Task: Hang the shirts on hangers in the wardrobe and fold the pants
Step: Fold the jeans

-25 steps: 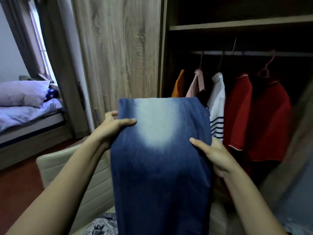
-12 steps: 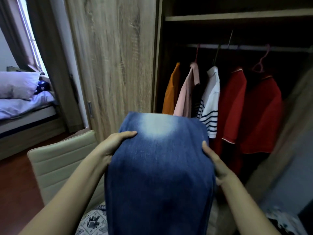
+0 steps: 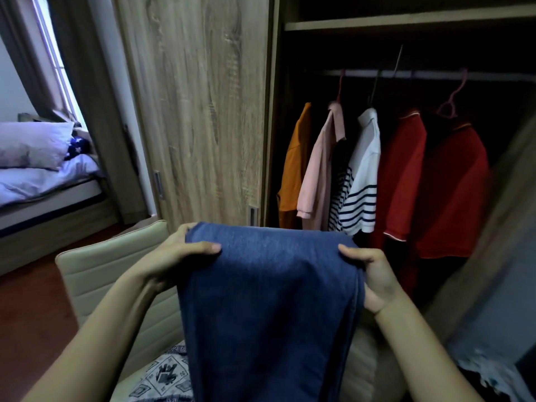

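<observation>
I hold a pair of blue jeans (image 3: 269,309) in front of me, folded over at the top edge and hanging down out of view. My left hand (image 3: 174,256) grips the top left corner, thumb on the front. My right hand (image 3: 374,274) grips the top right corner the same way. Behind the jeans the open wardrobe (image 3: 406,24) shows several shirts on hangers: an orange shirt (image 3: 293,172), a pink shirt (image 3: 319,175), a white striped shirt (image 3: 362,181) and two red shirts (image 3: 429,184). An empty pink hanger (image 3: 452,100) hangs on the rail.
A cream chair (image 3: 110,271) stands below my left arm, with a patterned cloth (image 3: 162,375) on its seat. The wardrobe's wooden sliding door (image 3: 197,111) fills the middle. A bed with pillows (image 3: 34,158) lies at the far left by a curtained window. More clothing (image 3: 487,372) lies at bottom right.
Both hands have lowered the jeans and folded the top over, so the faded pale patch is no longer visible. The hanging shirts now show above the jeans.
</observation>
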`<state>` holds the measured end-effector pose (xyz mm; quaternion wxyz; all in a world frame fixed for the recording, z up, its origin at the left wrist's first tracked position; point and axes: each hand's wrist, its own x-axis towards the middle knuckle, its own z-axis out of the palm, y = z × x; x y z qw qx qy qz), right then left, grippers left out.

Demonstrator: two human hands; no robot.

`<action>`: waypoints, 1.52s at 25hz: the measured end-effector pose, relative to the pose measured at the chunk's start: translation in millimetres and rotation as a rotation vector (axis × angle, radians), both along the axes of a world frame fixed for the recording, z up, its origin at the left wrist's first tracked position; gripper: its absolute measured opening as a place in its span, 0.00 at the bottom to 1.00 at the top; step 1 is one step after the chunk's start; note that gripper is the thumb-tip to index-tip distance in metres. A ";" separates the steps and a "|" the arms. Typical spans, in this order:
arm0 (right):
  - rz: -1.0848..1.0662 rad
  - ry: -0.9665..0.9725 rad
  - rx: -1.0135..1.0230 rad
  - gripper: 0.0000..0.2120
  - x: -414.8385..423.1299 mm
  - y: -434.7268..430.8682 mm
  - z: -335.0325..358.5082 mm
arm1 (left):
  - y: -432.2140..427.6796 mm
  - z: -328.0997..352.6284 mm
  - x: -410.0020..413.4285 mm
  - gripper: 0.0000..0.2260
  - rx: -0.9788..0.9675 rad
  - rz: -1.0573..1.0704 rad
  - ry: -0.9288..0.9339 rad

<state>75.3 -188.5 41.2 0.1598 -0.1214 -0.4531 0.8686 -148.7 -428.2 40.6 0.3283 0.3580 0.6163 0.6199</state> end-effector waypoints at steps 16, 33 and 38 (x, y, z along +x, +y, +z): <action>0.056 0.287 -0.030 0.34 3.8 2.9 22.2 | 6.9 13.3 -2.0 0.47 0.240 0.150 0.282; -0.347 0.043 0.596 0.09 -3.5 -17.7 22.7 | 24.5 26.9 15.7 0.21 0.318 0.521 0.462; -0.266 0.092 0.561 0.21 -8.9 -9.9 2.2 | 18.8 25.0 12.9 0.24 0.279 0.385 0.489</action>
